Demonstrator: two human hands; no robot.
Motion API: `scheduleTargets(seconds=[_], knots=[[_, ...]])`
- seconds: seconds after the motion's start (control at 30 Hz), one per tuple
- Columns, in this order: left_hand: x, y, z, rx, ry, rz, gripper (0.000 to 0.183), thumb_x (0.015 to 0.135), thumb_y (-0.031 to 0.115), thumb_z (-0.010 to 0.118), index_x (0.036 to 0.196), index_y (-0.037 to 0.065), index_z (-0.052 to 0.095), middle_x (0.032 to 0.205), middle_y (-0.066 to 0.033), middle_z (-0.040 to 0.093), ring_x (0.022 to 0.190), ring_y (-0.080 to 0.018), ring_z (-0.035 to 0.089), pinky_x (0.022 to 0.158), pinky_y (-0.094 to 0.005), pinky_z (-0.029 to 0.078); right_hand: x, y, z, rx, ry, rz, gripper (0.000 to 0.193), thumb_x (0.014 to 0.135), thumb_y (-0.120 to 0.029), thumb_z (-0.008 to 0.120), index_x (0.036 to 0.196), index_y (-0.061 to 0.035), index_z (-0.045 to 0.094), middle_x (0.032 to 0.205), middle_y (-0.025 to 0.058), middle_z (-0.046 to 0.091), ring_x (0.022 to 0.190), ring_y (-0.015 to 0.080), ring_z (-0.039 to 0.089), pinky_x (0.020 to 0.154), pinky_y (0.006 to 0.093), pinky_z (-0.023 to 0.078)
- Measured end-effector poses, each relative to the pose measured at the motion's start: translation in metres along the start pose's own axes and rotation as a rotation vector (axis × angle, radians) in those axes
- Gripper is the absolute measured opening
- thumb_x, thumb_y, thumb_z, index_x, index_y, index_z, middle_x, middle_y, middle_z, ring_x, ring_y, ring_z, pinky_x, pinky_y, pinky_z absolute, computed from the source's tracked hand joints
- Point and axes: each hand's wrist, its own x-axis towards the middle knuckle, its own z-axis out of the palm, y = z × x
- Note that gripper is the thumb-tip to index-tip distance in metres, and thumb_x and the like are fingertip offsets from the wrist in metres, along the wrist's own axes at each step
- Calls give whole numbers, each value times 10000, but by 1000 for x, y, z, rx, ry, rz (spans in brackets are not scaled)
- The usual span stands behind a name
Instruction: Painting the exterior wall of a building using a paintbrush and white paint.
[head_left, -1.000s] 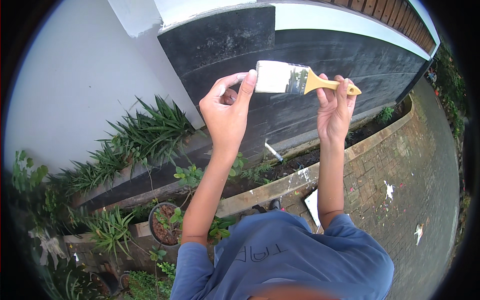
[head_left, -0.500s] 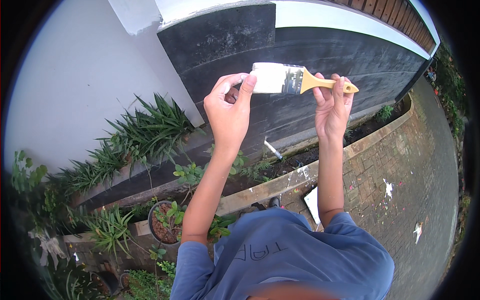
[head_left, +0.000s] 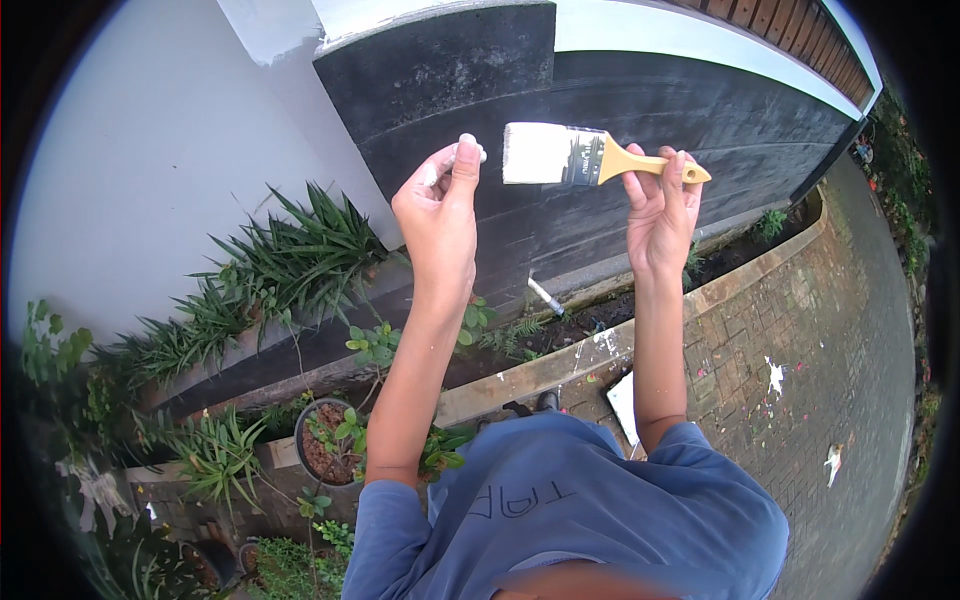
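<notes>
A flat paintbrush (head_left: 534,154) with a yellow handle, a dark metal band and bristles thick with white paint lies level in the air. My right hand (head_left: 660,220) pinches its handle between thumb and fingers. To the left, my left hand (head_left: 440,205) is apart from the bristle tip, its fingers curled against the thumb. White paint marks those fingertips; whether a small thing sits between them I cannot make out. Behind both hands stands a dark grey wall (head_left: 420,100).
A white band (head_left: 700,70) tops the dark wall; a pale wall (head_left: 150,150) adjoins it at left. Below are spiky plants (head_left: 290,245), a potted plant (head_left: 325,440), a short white pipe (head_left: 545,295), a stone kerb (head_left: 480,395) and paint-spotted paving (head_left: 760,330).
My left hand has drawn away leftward from the bristles, leaving a gap. The brush stays in my right hand, shifted very slightly left.
</notes>
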Motion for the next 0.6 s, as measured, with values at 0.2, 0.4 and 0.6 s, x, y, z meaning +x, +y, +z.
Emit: scheduleTargets(seconds=[0.2,0.4,0.6], knots=[[5,7,-12,47,57,-16,362,838,276,667,977,-56,637,826,-40,631,740,-57,519,706,-192,419,6,-4,-12,-17,15,-16,316,862,-147,606,1040,-69,356,983,80,561,968,339,612,727,368,602],[3,4,-12,-38,-15,-119,382,816,279,690,995,-54,636,827,-43,638,763,-61,526,731,-200,425,6,0,-12,3,34,23,299,861,-151,607,1021,-61,372,991,81,550,972,336,609,728,359,604],[6,2,-16,-213,-149,-160,337,856,301,632,956,-21,621,716,22,520,603,-54,361,584,-217,333,4,1,-16,17,32,49,279,863,-160,604,1008,-58,388,999,83,543,968,330,612,721,332,607]])
